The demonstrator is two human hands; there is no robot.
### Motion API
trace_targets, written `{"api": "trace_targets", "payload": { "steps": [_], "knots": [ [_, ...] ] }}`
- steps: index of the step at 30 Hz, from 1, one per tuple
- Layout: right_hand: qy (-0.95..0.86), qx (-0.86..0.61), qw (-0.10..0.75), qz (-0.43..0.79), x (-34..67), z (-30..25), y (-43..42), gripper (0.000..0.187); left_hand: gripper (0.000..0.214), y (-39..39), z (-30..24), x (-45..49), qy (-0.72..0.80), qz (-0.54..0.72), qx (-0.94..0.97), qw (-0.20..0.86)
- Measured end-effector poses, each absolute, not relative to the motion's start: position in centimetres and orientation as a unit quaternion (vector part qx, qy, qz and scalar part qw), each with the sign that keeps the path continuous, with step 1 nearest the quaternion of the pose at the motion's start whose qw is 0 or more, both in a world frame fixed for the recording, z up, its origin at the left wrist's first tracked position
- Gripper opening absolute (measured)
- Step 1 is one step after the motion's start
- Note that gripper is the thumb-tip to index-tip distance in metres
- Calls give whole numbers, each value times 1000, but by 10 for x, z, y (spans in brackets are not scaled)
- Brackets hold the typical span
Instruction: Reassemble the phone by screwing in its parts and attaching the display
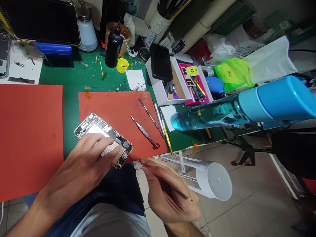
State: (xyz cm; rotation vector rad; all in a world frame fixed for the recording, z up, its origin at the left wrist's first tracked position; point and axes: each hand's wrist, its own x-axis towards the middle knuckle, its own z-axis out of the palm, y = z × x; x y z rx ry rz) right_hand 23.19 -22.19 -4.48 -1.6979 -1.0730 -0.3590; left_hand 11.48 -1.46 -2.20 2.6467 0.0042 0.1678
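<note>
An opened phone (112,133) with its circuit boards and silvery battery area bare lies tilted at the near left edge of a red mat (111,102). My left hand (89,158) grips it from above, fingers bent over its middle and covering part of the inside. Close to the phone's near right corner, my right hand (170,191) is closed in a pen-like pinch around a thin metal tool (176,189); its exact kind is unclear. A red-capped screwdriver (145,132), a slim metal pick (150,116) and a gold-and-silver pen-shaped tool (164,128) lie on the mat's right side.
A blue water bottle (222,108) juts in from the right. Trays of tools (168,95) stand behind the mat. Along the back are a black dropper bottle (113,49), a yellow cap (122,65) and a propped phone (44,19). A white stool (218,181) stands below.
</note>
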Motion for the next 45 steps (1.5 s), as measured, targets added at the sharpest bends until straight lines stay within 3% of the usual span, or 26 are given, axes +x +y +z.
{"api": "trace_targets", "payload": {
  "steps": [45],
  "knots": [
    [-489, -707, 490, -143, 228, -40, -227, 48, 34, -15, -27, 117, -14, 60, 977, 204]
  ]
}}
